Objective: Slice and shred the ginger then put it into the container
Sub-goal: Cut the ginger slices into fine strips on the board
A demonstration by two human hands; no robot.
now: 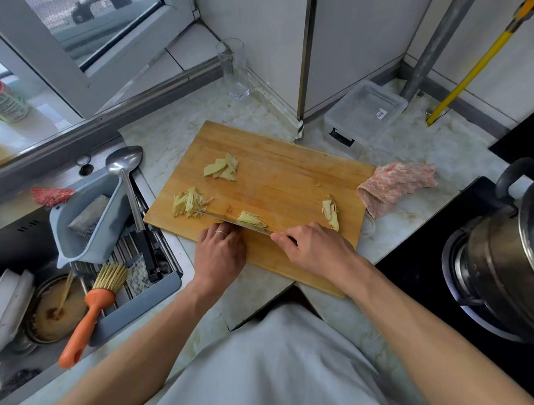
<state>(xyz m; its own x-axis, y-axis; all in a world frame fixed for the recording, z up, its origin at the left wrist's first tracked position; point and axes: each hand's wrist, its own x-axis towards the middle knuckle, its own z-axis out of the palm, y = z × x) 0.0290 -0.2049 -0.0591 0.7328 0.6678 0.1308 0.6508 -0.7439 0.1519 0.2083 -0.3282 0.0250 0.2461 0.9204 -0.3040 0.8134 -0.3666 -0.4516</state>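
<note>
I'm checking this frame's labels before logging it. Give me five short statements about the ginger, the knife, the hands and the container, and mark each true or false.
1. The right hand grips the knife. True.
2. The clear container already holds ginger shreds. False: it looks empty, and all the ginger lies on the cutting board.
3. A pile of shredded ginger lies near the board's left edge. True.
4. The left hand rests on the pink cloth. False: it is on the board, beside the knife blade, at the ginger being cut.
5. Uncut ginger slices lie further back on the board. True.
</note>
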